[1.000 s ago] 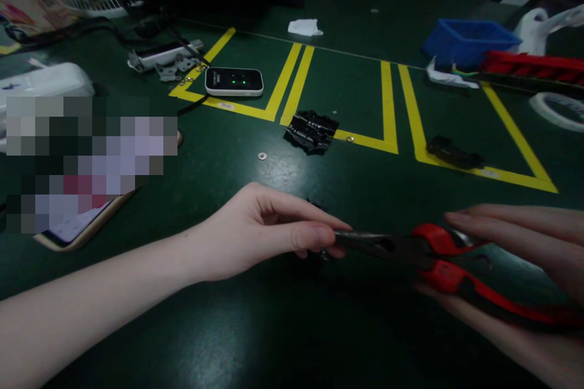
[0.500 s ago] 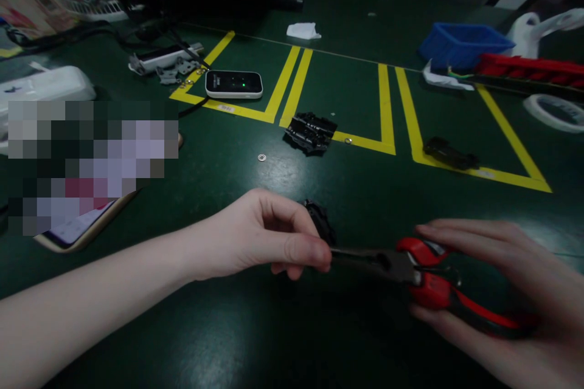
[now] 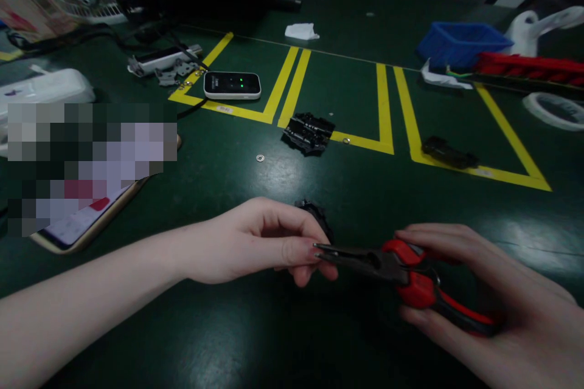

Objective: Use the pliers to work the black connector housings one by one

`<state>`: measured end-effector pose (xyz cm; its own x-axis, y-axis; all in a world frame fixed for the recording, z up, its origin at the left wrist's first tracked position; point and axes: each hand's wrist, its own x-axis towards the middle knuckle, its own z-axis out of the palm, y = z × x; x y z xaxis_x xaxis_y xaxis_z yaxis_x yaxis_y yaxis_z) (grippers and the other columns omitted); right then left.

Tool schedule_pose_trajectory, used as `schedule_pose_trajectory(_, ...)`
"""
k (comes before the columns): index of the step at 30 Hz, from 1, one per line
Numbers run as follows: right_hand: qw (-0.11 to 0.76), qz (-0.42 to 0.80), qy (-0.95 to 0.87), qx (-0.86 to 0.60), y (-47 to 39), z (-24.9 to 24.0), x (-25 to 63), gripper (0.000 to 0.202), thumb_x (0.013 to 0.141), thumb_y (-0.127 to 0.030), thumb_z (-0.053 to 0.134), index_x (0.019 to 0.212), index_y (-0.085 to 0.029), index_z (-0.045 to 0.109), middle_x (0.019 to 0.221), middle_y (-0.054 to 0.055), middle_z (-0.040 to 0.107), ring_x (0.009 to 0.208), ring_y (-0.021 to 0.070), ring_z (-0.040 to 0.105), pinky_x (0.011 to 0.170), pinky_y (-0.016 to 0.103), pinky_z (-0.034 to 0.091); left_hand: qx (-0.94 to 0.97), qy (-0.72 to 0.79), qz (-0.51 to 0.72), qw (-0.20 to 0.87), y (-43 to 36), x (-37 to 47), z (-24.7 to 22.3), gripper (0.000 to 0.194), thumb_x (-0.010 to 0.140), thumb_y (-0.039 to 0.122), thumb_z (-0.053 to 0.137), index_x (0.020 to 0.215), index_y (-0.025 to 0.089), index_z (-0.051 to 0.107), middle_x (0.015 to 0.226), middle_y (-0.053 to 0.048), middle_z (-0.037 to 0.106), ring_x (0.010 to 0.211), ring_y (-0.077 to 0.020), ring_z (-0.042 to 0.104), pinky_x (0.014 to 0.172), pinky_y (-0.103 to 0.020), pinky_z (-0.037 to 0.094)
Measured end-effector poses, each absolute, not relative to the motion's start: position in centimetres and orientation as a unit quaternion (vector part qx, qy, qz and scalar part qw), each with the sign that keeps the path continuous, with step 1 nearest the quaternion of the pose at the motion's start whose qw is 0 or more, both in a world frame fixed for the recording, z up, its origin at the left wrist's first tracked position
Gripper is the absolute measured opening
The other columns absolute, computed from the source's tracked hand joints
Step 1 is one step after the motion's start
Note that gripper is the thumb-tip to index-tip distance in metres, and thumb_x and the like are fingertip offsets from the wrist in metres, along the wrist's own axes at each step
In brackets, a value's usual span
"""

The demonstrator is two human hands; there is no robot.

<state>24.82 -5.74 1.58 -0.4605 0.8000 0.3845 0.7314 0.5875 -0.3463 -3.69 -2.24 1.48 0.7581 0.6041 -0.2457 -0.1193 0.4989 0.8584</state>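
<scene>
My right hand [image 3: 483, 292] is wrapped round the red and black handles of needle-nose pliers [image 3: 387, 264]. The slim jaws point left, a little apart at the tips, and the tips lie over the thumb of my left hand [image 3: 264, 243]. That left hand is closed in a pinch, and whatever it holds is hidden behind its fingers. Partly covered by the left fingers, a black plastic part [image 3: 318, 214] shows just behind them. Farther back on the table sits a black ridged part [image 3: 308, 134], with a small metal ring [image 3: 260, 158] to its left.
A phone [image 3: 95, 213] lies at the left. Behind it are a white device with green lights [image 3: 232, 86] and grey parts [image 3: 176, 73]. Yellow tape [image 3: 385, 109] marks areas on the green table. A dark part [image 3: 449, 153], a blue bin [image 3: 463, 42] and a tape roll [image 3: 554, 110] are at the right.
The pliers and my right hand have moved left, so the jaw tips now overlap my left thumb. The jaws show a narrow gap. My left hand has shifted slightly.
</scene>
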Motion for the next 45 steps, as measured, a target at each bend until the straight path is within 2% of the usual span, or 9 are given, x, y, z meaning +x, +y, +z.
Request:
schedule_pose_trajectory(5,0.262,0.060,-0.851,-0.452,-6.1,1.6,24.7,0.039,0.085,-0.057,0.065,0.110,-0.027,0.061,0.101,0.000,0.070,0.083,0.0142,0.070,0.071,0.023,0.060,0.556,0.307,0.228,0.738,-2.3,-3.8,1.7,0.015,0.096,0.021,0.060,0.093,0.020,0.075,0.080,0.001,0.071,0.069,-0.0086,0.064,0.066,-0.020,0.052)
schedule_pose_trajectory(9,0.267,0.049,-0.831,-0.486,-6.1,1.4,24.9,0.039,0.086,-0.057,0.065,0.111,-0.027,0.062,0.104,0.000,0.069,0.086,0.0162,0.069,0.078,0.028,0.060,0.740,0.381,0.308,0.461,-1.9,-4.3,1.1,0.032,0.094,0.018,0.059,0.126,0.022,0.064,0.115,-0.005,0.068,0.100,-0.0170,0.066,0.085,-0.028,0.055)
schedule_pose_trajectory(12,0.261,0.037,-0.837,-0.479,-5.8,1.1,25.3,0.041,0.086,-0.059,0.063,0.111,-0.026,0.062,0.103,0.000,0.068,0.085,0.0159,0.068,0.079,0.027,0.059,0.839,0.354,0.266,0.316,-1.5,-4.6,0.4,0.056,0.093,0.021,0.062,0.146,0.018,0.044,0.144,-0.011,0.051,0.130,-0.0235,0.050,0.110,-0.038,0.043)
schedule_pose_trajectory(14,0.254,0.038,-0.842,-0.474,-5.6,0.9,25.6,0.041,0.086,-0.058,0.065,0.112,-0.026,0.062,0.104,0.001,0.069,0.085,0.0158,0.068,0.079,0.027,0.058,0.879,0.329,0.202,0.279,-1.3,-4.6,0.0,0.058,0.096,0.027,0.060,0.149,0.017,0.039,0.146,-0.012,0.050,0.133,-0.0249,0.047,0.111,-0.041,0.039)
schedule_pose_trajectory(16,0.247,0.043,-0.844,-0.473,-5.6,0.7,25.7,0.042,0.085,-0.059,0.065,0.112,-0.027,0.062,0.105,0.001,0.069,0.086,0.0163,0.068,0.080,0.028,0.058,0.904,0.313,0.157,0.245,-1.2,-4.4,-0.2,0.050,0.098,0.031,0.058,0.145,0.018,0.045,0.138,-0.009,0.056,0.125,-0.0243,0.051,0.103,-0.040,0.041)
schedule_pose_trajectory(20,0.244,0.065,-0.842,-0.477,-5.7,0.4,25.7,0.042,0.085,-0.063,0.063,0.111,-0.029,0.062,0.105,-0.001,0.069,0.087,0.0169,0.068,0.082,0.031,0.058,0.913,0.309,0.164,0.211,-1.2,-4.2,-0.3,0.040,0.097,0.037,0.062,0.131,0.018,0.056,0.120,-0.007,0.062,0.110,-0.0220,0.055,0.090,-0.034,0.042)
schedule_pose_trajectory(30,0.244,0.094,-0.840,-0.476,-6.5,-0.1,26.4,0.044,0.081,-0.054,0.071,0.117,-0.031,0.062,0.110,-0.004,0.066,0.090,0.0145,0.064,0.086,0.026,0.053,0.884,0.294,0.282,0.230,-2.1,-3.9,-0.2,0.047,0.081,0.056,0.075,0.098,0.013,0.067,0.092,-0.003,0.065,0.084,-0.0177,0.056,0.073,-0.031,0.039)
schedule_pose_trajectory(37,0.226,0.078,-0.857,-0.456,-6.4,0.2,26.7,0.045,0.082,-0.059,0.067,0.117,-0.032,0.061,0.111,-0.004,0.066,0.090,0.0145,0.066,0.079,0.027,0.056,0.888,0.286,0.299,0.200,-2.3,-3.9,-0.2,0.048,0.081,0.059,0.074,0.094,0.014,0.066,0.089,-0.003,0.065,0.081,-0.0177,0.056,0.072,-0.032,0.038)
schedule_pose_trajectory(45,0.225,0.092,-0.852,-0.464,-6.6,0.1,26.7,0.045,0.080,-0.056,0.070,0.117,-0.032,0.062,0.113,-0.003,0.066,0.092,0.0158,0.066,0.084,0.029,0.056,0.893,0.287,0.292,0.186,-2.3,-3.9,0.0,0.048,0.081,0.060,0.073,0.095,0.014,0.066,0.089,-0.003,0.065,0.081,-0.0178,0.055,0.071,-0.033,0.037)
